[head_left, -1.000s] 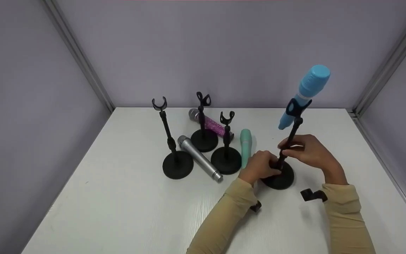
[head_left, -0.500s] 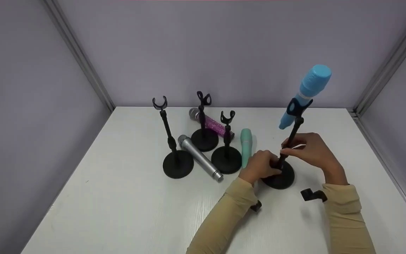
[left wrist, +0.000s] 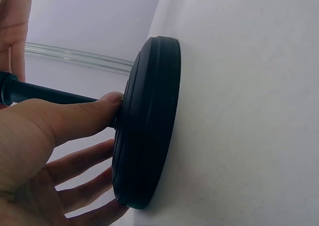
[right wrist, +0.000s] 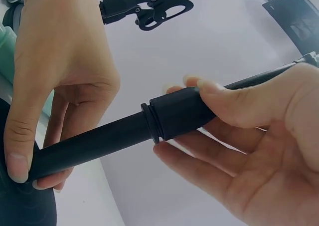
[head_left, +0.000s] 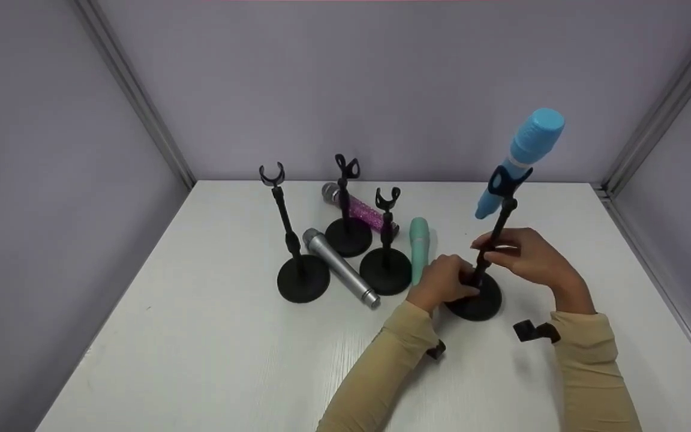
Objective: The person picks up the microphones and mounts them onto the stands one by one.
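Observation:
My left hand [head_left: 443, 282] holds a black microphone stand [head_left: 499, 229] low down, thumb at the foot of the pole. In the left wrist view its fingers reach round the stand's round base [left wrist: 149, 121], which appears slightly tilted against the tabletop. Higher on the pole, my right hand [head_left: 528, 257] grips the thick collar [right wrist: 179, 113] between thumb and fingers, as the right wrist view shows. A light blue microphone [head_left: 532, 143] sits slanted in the clip [head_left: 504, 182] at the stand's top. Left of my left hand lies a mint green microphone [head_left: 419, 243], its lower end hidden.
Three other black stands, left [head_left: 302, 279], back [head_left: 347, 237] and middle [head_left: 385, 271], stand with bare clips. A silver microphone [head_left: 341, 268] lies between them, and a glittery pink one [head_left: 366, 214] behind. Grey walls [head_left: 345, 90] enclose the white table [head_left: 201, 348].
My right hand's fingers have loosened and shifted slightly around the pole's collar. The left hand, the stand and the blue microphone stay practically in place.

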Available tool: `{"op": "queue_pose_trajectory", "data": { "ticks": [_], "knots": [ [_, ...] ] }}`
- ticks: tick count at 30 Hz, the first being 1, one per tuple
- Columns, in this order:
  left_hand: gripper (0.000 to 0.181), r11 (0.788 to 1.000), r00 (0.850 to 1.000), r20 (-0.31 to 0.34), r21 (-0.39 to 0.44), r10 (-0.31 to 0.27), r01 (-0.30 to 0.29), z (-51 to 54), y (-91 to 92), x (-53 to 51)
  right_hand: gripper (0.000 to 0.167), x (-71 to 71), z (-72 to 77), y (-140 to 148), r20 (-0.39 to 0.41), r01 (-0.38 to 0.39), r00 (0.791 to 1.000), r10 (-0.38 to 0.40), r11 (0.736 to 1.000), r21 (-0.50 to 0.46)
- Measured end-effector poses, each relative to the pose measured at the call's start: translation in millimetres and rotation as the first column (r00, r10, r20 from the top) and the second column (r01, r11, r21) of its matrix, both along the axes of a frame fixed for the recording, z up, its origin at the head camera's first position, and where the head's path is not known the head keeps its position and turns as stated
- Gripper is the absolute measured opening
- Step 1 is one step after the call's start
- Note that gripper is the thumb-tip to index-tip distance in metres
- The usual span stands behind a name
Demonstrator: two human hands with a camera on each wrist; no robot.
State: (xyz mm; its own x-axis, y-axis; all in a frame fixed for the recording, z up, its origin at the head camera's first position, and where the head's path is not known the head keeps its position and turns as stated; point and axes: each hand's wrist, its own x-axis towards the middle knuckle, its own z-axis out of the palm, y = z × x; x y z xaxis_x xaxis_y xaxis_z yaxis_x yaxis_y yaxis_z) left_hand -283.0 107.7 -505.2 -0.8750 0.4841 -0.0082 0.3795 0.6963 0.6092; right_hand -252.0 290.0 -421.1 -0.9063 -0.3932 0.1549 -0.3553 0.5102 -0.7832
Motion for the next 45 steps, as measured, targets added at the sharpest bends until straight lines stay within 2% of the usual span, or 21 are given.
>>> {"op": "queue_pose_trajectory", "data": {
  "ticks": [7,12,16,21,30,33,35,40,45],
  "knots": [
    [0.024,1.000,0.999,-0.045,-0.022,-0.012,0.011,-1.7,-0.5,0.7,0.034,2.9,1.9,-3.5,-0.087,0.141,0.987,-0.136,0.989,0.049],
    [0.026,0.999,0.998,-0.058,-0.027,-0.018,0.017,0.1,-1.0,1.4,0.030,3.4,1.8,-3.9,-0.118,0.187,0.977,-0.176,0.978,0.091],
    [0.025,1.000,0.998,-0.052,-0.023,-0.020,0.019,0.3,-1.0,1.0,0.027,2.7,2.2,-3.0,-0.097,0.161,0.983,-0.153,0.983,0.085],
    [0.025,1.000,0.999,-0.041,-0.017,-0.015,0.014,-0.2,-1.2,0.9,0.024,2.4,3.2,0.0,-0.044,0.072,0.997,-0.070,0.996,0.047],
    [0.025,1.000,0.999,-0.047,-0.010,-0.022,0.021,-1.3,-0.5,-0.1,0.026,2.1,3.0,2.2,-0.014,-0.005,1.000,0.005,0.999,0.038],
    [0.025,1.000,0.999,-0.049,-0.012,-0.019,0.019,-1.3,-0.9,-0.2,0.031,3.1,3.1,0.5,-0.039,0.032,0.999,-0.030,0.998,0.057],
    [0.024,1.000,0.998,-0.055,-0.012,-0.019,0.018,-1.7,-1.0,0.2,0.037,3.7,3.2,-1.9,-0.068,0.087,0.994,-0.081,0.993,0.082],
    [0.022,1.000,0.998,-0.062,-0.011,-0.017,0.016,-1.8,-0.9,1.5,0.041,3.2,1.0,-6.9,-0.135,0.222,0.969,-0.205,0.968,0.120],
    [0.022,1.000,0.998,-0.062,-0.012,-0.016,0.016,-1.5,-0.6,0.9,0.032,2.3,-0.6,-6.3,-0.173,0.242,0.961,-0.218,0.961,0.132]
  ]
}}
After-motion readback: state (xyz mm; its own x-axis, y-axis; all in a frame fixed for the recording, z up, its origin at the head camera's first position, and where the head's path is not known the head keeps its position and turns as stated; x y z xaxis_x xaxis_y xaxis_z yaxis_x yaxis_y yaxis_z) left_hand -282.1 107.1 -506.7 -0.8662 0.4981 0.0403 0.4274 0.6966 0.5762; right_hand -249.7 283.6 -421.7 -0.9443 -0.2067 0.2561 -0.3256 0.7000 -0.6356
